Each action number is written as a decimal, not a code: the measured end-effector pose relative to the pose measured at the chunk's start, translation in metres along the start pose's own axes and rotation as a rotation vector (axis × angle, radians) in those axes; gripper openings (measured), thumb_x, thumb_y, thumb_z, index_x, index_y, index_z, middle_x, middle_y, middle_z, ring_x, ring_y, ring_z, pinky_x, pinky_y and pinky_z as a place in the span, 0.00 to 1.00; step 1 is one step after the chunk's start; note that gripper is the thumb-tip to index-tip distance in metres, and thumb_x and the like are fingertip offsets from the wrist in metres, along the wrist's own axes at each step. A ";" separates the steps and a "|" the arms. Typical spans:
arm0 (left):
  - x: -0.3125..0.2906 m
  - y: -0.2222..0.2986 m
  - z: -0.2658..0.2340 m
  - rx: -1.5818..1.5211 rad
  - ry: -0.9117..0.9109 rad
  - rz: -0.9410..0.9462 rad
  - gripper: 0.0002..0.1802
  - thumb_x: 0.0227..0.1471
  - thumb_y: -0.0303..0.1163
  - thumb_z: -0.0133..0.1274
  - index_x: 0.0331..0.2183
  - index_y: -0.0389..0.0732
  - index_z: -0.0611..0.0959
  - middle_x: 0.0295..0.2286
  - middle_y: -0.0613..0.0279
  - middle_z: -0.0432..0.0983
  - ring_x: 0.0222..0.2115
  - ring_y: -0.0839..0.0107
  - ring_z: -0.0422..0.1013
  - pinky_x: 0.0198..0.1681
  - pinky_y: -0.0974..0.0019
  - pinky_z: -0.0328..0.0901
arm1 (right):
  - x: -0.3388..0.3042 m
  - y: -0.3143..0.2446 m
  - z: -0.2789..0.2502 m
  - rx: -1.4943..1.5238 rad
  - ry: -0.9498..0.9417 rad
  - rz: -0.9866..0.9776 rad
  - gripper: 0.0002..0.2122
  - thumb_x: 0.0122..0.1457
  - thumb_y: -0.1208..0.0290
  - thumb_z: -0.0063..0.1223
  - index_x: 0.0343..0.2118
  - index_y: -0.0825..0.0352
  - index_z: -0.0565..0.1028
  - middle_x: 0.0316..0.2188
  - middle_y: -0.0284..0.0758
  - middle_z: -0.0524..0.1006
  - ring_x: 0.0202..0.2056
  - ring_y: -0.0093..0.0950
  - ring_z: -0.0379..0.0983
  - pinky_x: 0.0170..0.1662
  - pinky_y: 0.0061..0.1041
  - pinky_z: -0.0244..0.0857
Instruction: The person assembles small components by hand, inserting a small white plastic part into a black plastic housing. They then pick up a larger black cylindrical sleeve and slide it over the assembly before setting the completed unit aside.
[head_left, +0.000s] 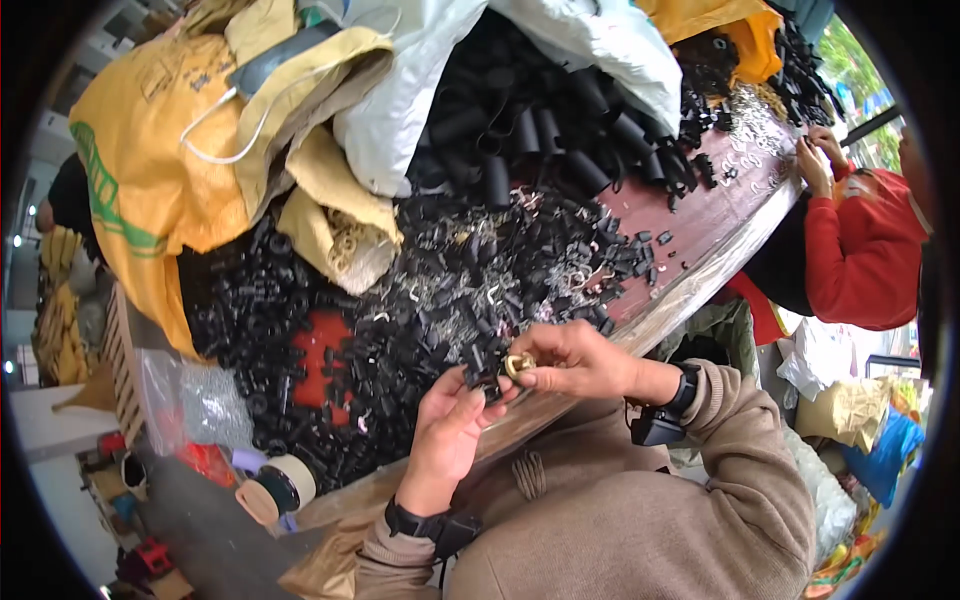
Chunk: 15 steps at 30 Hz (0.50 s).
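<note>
Left hand's (pixel 447 430) got a stubby black part (pixel 480 362) pinched in its fingertips, right hand's (pixel 575 358) gripping a glossy, yellowish ring-shaped piece (pixel 519 367) right next to it, both just above the table's near edge. Smooth matte black cylinders (pixel 525 132) heaped on the far side, crinkly yellow-orange sack (pixel 160 130) slumped far left, somebody in a red top (pixel 865 255) over on the right.

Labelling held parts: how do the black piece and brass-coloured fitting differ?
Colour: the black piece is dark; the brass-coloured fitting is pale gold.
Place: the black piece is in the left hand, the brass-coloured fitting in the right hand.
Shared: both are fingertip-held.
</note>
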<state>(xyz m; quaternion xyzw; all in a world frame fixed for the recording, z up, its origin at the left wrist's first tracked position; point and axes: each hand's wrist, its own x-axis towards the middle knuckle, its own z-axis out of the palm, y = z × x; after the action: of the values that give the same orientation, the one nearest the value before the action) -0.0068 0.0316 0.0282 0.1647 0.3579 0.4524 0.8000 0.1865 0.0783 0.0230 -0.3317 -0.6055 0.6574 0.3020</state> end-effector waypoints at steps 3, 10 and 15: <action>0.005 0.001 0.003 -0.033 -0.053 0.013 0.15 0.45 0.30 0.50 0.37 0.36 0.70 0.34 0.57 0.71 0.36 0.68 0.69 0.39 0.71 0.63 | 0.001 0.002 -0.004 -0.085 -0.002 0.005 0.10 0.50 0.71 0.51 0.33 0.70 0.68 0.21 0.32 0.72 0.23 0.18 0.68 0.26 0.17 0.63; 0.007 -0.010 0.005 -0.023 -0.054 0.041 0.14 0.46 0.30 0.50 0.36 0.36 0.71 0.34 0.58 0.71 0.36 0.71 0.68 0.41 0.69 0.62 | -0.009 -0.004 -0.007 -0.427 0.002 -0.096 0.12 0.48 0.71 0.54 0.34 0.70 0.69 0.20 0.33 0.71 0.21 0.21 0.69 0.25 0.19 0.63; 0.006 -0.008 0.009 -0.043 -0.042 0.023 0.13 0.46 0.29 0.50 0.36 0.36 0.71 0.34 0.57 0.71 0.36 0.71 0.68 0.42 0.68 0.63 | -0.015 -0.001 -0.009 -0.325 -0.032 -0.136 0.12 0.47 0.71 0.54 0.34 0.69 0.69 0.19 0.34 0.69 0.21 0.24 0.68 0.23 0.21 0.62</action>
<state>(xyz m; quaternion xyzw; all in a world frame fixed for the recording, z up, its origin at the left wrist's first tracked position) 0.0068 0.0331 0.0268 0.1610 0.3295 0.4657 0.8054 0.2030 0.0716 0.0242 -0.3239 -0.7295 0.5341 0.2785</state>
